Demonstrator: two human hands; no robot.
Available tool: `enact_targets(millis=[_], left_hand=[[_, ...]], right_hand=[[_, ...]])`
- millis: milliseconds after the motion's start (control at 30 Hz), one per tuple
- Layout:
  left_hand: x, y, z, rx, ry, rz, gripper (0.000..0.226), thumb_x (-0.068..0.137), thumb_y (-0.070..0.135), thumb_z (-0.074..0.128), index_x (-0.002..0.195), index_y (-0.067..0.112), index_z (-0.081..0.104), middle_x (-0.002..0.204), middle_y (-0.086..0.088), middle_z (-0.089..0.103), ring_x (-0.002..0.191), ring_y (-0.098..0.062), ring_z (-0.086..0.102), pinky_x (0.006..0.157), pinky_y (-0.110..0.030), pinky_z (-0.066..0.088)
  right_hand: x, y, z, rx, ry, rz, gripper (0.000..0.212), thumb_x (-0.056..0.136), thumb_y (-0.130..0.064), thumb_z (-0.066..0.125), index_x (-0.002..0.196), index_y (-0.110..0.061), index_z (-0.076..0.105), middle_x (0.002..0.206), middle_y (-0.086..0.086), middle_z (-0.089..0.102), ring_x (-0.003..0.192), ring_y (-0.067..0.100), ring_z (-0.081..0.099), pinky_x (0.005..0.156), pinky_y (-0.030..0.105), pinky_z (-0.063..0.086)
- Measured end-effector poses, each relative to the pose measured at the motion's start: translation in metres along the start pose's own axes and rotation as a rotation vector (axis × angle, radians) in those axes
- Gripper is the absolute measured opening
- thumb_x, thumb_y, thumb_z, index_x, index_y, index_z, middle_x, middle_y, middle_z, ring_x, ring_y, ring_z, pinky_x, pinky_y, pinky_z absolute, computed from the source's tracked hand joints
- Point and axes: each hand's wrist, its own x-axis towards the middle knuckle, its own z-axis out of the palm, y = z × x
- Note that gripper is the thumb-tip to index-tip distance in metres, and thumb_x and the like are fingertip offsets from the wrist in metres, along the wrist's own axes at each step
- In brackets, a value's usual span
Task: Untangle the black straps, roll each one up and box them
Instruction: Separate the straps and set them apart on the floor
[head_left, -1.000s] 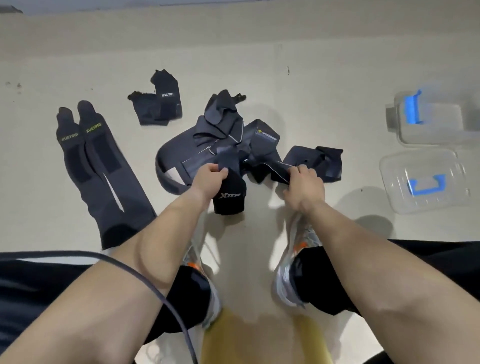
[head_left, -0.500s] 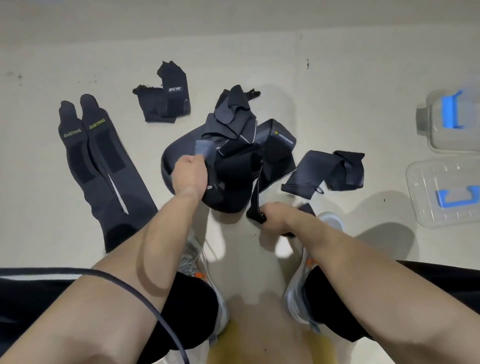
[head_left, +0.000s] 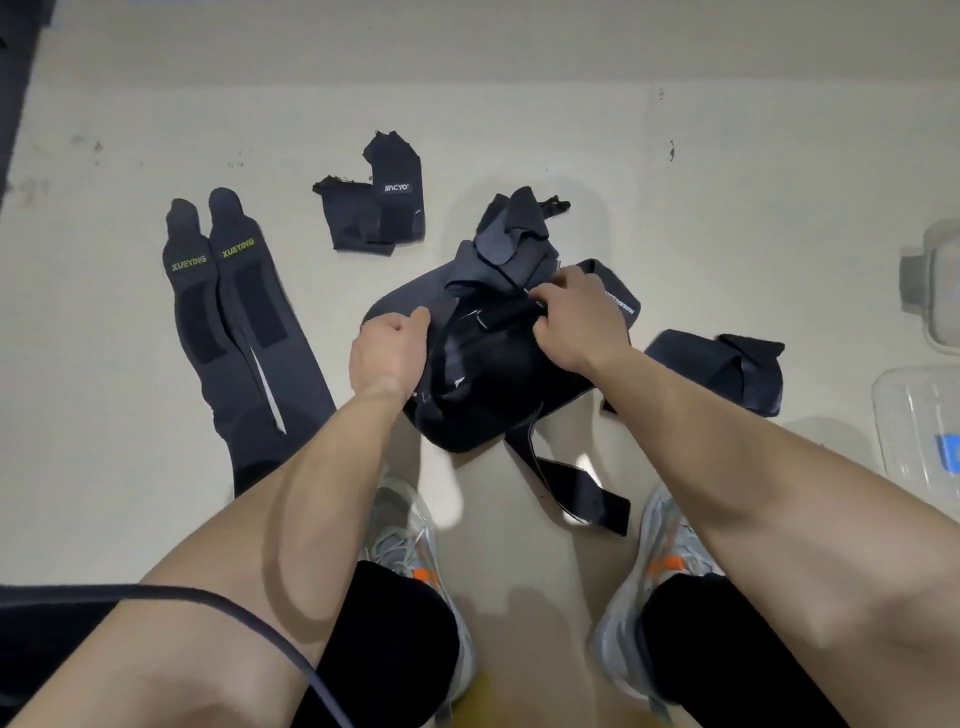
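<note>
A tangled bundle of black straps (head_left: 488, 395) lies on the pale floor in front of my feet. My left hand (head_left: 387, 351) grips the bundle's left edge. My right hand (head_left: 576, 317) pinches a strap at the top right of the bundle. One loose strap end (head_left: 582, 488) trails out toward my right shoe. Two long straps (head_left: 244, 332) marked XUEYING lie flat side by side at the left. A short folded strap (head_left: 379, 208) sits behind them. Another folded strap (head_left: 722, 369) lies to the right of the bundle.
A clear plastic box (head_left: 940, 291) and its clear lid with a blue handle (head_left: 919, 431) sit at the right edge. My grey shoes (head_left: 410, 540) and black trouser legs fill the foreground. A dark cable (head_left: 182, 597) crosses my left forearm.
My right hand let go of the strap end near my right shoe and moved up onto the top right of the bundle. My left hand stays on the left edge.
</note>
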Motion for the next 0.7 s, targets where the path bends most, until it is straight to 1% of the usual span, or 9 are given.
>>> enact_targets(millis=[167, 233, 333, 367, 400, 467, 533, 600, 700], left_hand=[[0.022, -0.001, 0.013, -0.046, -0.032, -0.014, 0.044, 0.092, 0.038, 0.052, 0.056, 0.019, 0.034, 0.055, 0.003, 0.037, 0.06, -0.021, 0.036, 0.061, -0.034, 0.036], [0.029, 0.0, 0.017, -0.076, -0.023, -0.043, 0.045, 0.091, 0.037, 0.052, 0.056, 0.019, 0.031, 0.05, 0.007, 0.033, 0.056, -0.019, 0.034, 0.059, -0.033, 0.035], [0.037, 0.001, 0.021, -0.121, -0.013, -0.058, 0.041, 0.092, 0.035, 0.053, 0.058, 0.022, 0.033, 0.049, 0.011, 0.032, 0.045, -0.011, 0.029, 0.057, -0.031, 0.032], [0.038, 0.001, 0.023, -0.104, -0.016, -0.043, 0.033, 0.093, 0.037, 0.055, 0.064, 0.023, 0.046, 0.055, 0.015, 0.042, 0.049, -0.007, 0.037, 0.063, -0.03, 0.037], [0.039, 0.0, 0.024, -0.063, -0.038, -0.024, 0.02, 0.093, 0.041, 0.056, 0.082, 0.025, 0.06, 0.07, 0.017, 0.054, 0.063, -0.004, 0.048, 0.073, -0.029, 0.04], [0.042, -0.002, 0.026, 0.025, -0.113, 0.019, 0.037, 0.093, 0.05, 0.057, 0.126, 0.032, 0.059, 0.098, 0.015, 0.063, 0.093, -0.011, 0.056, 0.088, -0.03, 0.041], [0.044, -0.001, 0.029, 0.076, -0.219, 0.085, 0.052, 0.09, 0.056, 0.056, 0.139, 0.04, 0.051, 0.105, 0.009, 0.07, 0.106, -0.017, 0.061, 0.097, -0.036, 0.045], [0.045, 0.002, 0.035, 0.159, -0.313, 0.15, 0.053, 0.088, 0.057, 0.055, 0.14, 0.045, 0.051, 0.122, 0.008, 0.07, 0.118, -0.02, 0.061, 0.102, -0.037, 0.046], [0.039, 0.01, 0.042, 0.291, -0.391, 0.213, 0.058, 0.086, 0.054, 0.057, 0.142, 0.046, 0.048, 0.13, 0.007, 0.066, 0.122, -0.023, 0.059, 0.094, -0.035, 0.045]], right_hand=[[0.036, -0.017, 0.021, -0.086, -0.249, 0.11, 0.036, 0.092, -0.034, 0.052, 0.124, -0.026, 0.066, 0.137, 0.01, 0.052, 0.128, 0.035, 0.044, 0.106, 0.049, 0.034], [0.04, -0.018, 0.025, -0.013, -0.212, 0.098, 0.029, 0.09, -0.028, 0.056, 0.114, -0.029, 0.071, 0.133, 0.002, 0.058, 0.126, 0.03, 0.049, 0.109, 0.049, 0.031], [0.034, -0.013, 0.023, 0.371, -0.078, 0.129, 0.009, 0.083, -0.024, 0.068, 0.086, -0.028, 0.076, 0.098, -0.011, 0.074, 0.098, 0.013, 0.067, 0.094, 0.034, 0.05], [0.032, -0.011, 0.018, 0.534, -0.026, 0.154, 0.004, 0.081, -0.026, 0.073, 0.078, -0.024, 0.074, 0.085, -0.014, 0.072, 0.084, 0.007, 0.067, 0.082, 0.027, 0.053], [0.03, -0.008, 0.013, 0.65, 0.034, 0.186, 0.013, 0.079, -0.029, 0.078, 0.076, -0.019, 0.07, 0.076, -0.014, 0.067, 0.073, 0.004, 0.062, 0.072, 0.02, 0.05], [0.026, 0.004, 0.001, 0.73, 0.121, 0.237, 0.022, 0.079, -0.031, 0.081, 0.081, -0.018, 0.063, 0.068, -0.012, 0.057, 0.064, 0.005, 0.054, 0.061, 0.013, 0.041], [0.025, 0.019, -0.01, 0.584, 0.114, 0.235, 0.015, 0.081, -0.027, 0.076, 0.088, -0.022, 0.063, 0.069, -0.009, 0.057, 0.069, 0.013, 0.058, 0.066, 0.022, 0.044], [0.022, 0.033, -0.02, 0.263, 0.026, 0.248, 0.016, 0.081, -0.024, 0.068, 0.097, -0.028, 0.068, 0.085, -0.005, 0.067, 0.088, 0.024, 0.065, 0.076, 0.031, 0.048], [0.014, 0.043, -0.036, -0.135, -0.073, 0.348, 0.027, 0.08, -0.021, 0.062, 0.105, -0.027, 0.07, 0.106, 0.005, 0.072, 0.102, 0.031, 0.065, 0.082, 0.034, 0.045]])
